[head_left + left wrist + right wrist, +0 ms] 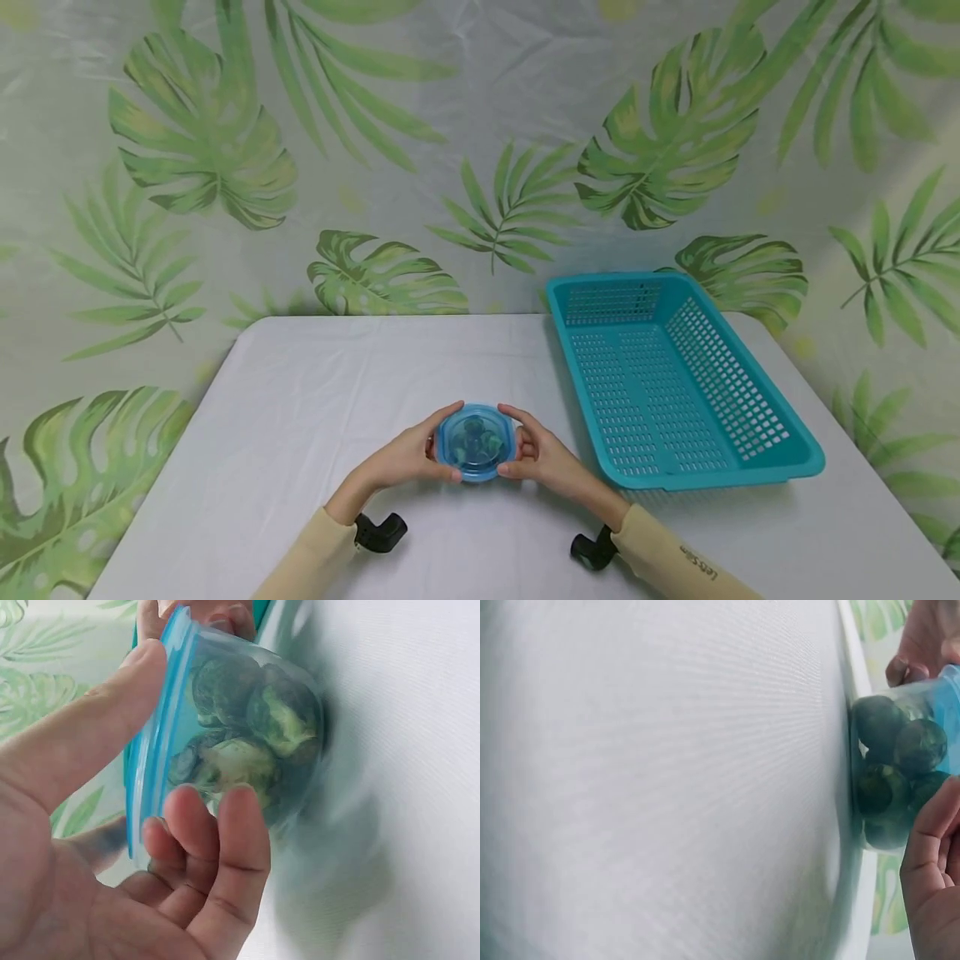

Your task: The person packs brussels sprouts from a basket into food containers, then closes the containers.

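A clear plastic food container [476, 442] with a light blue lid [161, 735] is between both hands near the front middle of the table. Through its wall show several round, dark green vegetables [281, 712] that look like Brussels sprouts. My left hand [411, 454] grips the container's left side, thumb on the lid's rim and fingers curled against the wall. From the right, my right hand [542, 454] holds the opposite side, thumb and forefinger at the rim. The lid sits on top all round. The container's base is at the white cloth or just above it.
A turquoise perforated plastic basket [750, 477] stands on the right of the table, with nothing visible inside. White cloth covers the table [315, 392]. Behind it hangs a leaf-print curtain [517, 100]. A black wrist camera [381, 532] is strapped at each sleeve.
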Motion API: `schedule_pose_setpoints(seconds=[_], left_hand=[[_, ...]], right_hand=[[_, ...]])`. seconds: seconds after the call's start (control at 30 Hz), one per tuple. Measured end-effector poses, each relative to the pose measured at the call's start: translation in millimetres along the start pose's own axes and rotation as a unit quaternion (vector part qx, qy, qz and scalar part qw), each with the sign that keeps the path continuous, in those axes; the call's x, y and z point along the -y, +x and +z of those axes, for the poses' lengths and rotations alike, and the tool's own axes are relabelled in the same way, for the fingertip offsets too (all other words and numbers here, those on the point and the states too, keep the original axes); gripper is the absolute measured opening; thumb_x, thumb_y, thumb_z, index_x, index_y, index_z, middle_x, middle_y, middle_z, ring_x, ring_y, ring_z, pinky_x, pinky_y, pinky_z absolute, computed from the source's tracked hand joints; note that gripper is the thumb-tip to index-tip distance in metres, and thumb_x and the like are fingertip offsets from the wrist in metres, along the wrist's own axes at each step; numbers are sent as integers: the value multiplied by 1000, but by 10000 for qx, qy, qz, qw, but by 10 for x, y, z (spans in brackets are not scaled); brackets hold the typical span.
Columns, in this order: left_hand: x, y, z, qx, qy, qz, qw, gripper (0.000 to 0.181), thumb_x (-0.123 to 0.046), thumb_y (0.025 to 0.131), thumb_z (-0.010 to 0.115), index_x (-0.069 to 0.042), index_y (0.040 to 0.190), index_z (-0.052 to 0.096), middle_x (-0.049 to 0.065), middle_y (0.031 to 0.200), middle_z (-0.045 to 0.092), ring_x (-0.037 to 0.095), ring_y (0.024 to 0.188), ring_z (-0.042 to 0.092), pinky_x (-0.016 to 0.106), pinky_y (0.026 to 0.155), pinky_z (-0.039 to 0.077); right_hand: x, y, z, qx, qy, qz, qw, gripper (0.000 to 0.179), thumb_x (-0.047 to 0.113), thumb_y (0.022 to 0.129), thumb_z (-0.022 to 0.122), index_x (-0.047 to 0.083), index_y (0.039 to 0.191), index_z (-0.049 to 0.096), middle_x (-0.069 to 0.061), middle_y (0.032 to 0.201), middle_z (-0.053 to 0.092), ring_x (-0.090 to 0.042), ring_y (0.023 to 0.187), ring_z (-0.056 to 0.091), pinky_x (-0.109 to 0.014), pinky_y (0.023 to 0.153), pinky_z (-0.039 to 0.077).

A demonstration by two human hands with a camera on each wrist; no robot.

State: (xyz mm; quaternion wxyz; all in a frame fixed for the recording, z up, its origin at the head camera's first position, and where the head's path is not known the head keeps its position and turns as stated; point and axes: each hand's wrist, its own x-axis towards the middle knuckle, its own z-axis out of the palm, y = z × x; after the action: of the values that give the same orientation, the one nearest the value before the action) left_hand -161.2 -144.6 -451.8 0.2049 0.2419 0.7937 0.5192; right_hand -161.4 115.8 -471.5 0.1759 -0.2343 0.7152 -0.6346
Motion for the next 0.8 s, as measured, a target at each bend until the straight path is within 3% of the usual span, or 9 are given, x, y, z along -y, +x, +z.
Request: schedule_pose_setpoints(seconds=[0.3,0.53,0.67,0.8], left_hand=[[-17,18,-7,-107,146,9,9998,94,-13,78,80,-10,153,23,6,85,43,16,71,41,27,62,37],[17,9,-12,-63,6,-105,9999,95,-15,79,80,-13,154,21,6,86,42,16,71,41,27,62,38],[26,-4,-40,87,22,-122,9999,96,-23,82,77,-18,155,15,5,88,43,16,73,43,27,63,39],[0,-3,-87,-7,545,21,9985,92,-32,87,71,-20,156,10,3,75,44,15,66,43,26,59,37]], right_hand=[[6,-4,4,-69,39,-48,10000,81,3,83,74,-3,147,26,-9,83,43,-10,66,46,-18,60,46],[37,-23,25,-122,-148,-39,9998,77,3,85,72,-1,147,26,-9,84,44,-11,66,46,-19,60,44],[57,-29,39,-304,-765,-145,9965,71,6,89,67,3,148,28,-7,84,45,-13,67,45,-21,58,41],[100,-26,66,-776,-1507,-210,9853,64,14,92,64,6,147,33,-6,94,48,-17,79,48,-26,64,43]])
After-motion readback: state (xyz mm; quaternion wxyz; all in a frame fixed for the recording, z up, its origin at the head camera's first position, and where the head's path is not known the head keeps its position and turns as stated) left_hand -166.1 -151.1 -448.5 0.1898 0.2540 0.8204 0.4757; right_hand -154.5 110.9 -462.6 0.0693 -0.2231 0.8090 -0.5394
